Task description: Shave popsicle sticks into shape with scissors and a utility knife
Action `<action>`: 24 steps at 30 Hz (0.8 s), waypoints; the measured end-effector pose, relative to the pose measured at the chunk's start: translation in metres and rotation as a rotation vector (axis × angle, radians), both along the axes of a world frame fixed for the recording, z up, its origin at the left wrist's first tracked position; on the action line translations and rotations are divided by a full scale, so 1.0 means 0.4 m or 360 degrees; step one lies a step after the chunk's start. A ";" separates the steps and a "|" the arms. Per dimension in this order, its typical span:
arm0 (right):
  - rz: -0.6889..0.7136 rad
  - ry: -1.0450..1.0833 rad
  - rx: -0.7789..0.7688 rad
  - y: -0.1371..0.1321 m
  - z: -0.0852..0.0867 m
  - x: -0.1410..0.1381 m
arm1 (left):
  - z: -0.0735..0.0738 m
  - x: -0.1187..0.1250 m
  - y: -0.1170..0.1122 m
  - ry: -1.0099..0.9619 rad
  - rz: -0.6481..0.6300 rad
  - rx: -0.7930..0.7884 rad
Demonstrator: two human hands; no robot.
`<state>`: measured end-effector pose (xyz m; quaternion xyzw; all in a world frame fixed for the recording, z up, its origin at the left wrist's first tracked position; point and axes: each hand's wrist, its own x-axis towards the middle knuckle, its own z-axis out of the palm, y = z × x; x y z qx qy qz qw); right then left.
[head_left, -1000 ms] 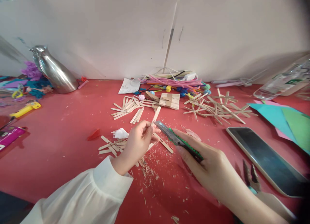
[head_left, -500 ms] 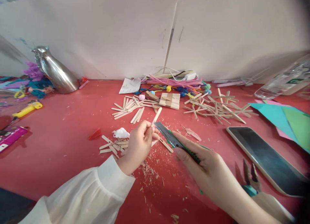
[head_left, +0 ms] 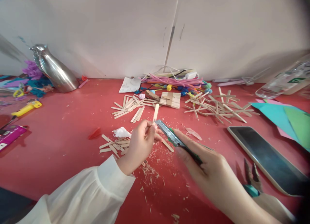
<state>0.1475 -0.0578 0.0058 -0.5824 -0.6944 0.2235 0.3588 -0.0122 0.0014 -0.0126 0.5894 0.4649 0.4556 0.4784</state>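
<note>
Pinched in my left hand is a wooden craft stick, its rounded end pointing up and away from me. My right hand is closed around the handle of a box cutter with its blade out. The blade's tip lies at the stick, just above my left fingertips; whether it touches cannot be made out. Wood shavings litter the red table beneath both hands. Beside my left wrist lies a small pile of craft sticks with a white plastic scrap.
Behind my hands are more loose sticks, a banded stick bundle and crossed sticks. A phone and pliers lie at right, near coloured paper. A steel jug and a yellow glue gun stand left.
The stick in my left hand has turned more upright. The cutter's blade has tilted, its face now catching more light, and it stays close to the stick.
</note>
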 end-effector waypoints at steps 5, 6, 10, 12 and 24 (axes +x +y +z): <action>-0.0009 -0.0216 0.0204 -0.003 -0.006 0.005 | 0.005 0.000 -0.003 0.0008 -0.0009 -0.0054; 0.0001 -0.0223 0.0225 -0.005 -0.004 0.004 | 0.006 0.000 -0.003 0.0008 -0.0008 -0.0056; 0.0019 -0.0214 0.0252 -0.008 0.004 0.003 | 0.009 -0.001 -0.002 -0.0009 -0.0002 -0.0034; 0.0019 -0.0202 0.0253 -0.006 0.004 0.004 | 0.009 -0.001 -0.001 -0.0013 0.0001 -0.0025; 0.0012 -0.0153 0.0179 -0.005 -0.004 0.003 | 0.001 -0.006 -0.003 0.0092 0.0007 0.0036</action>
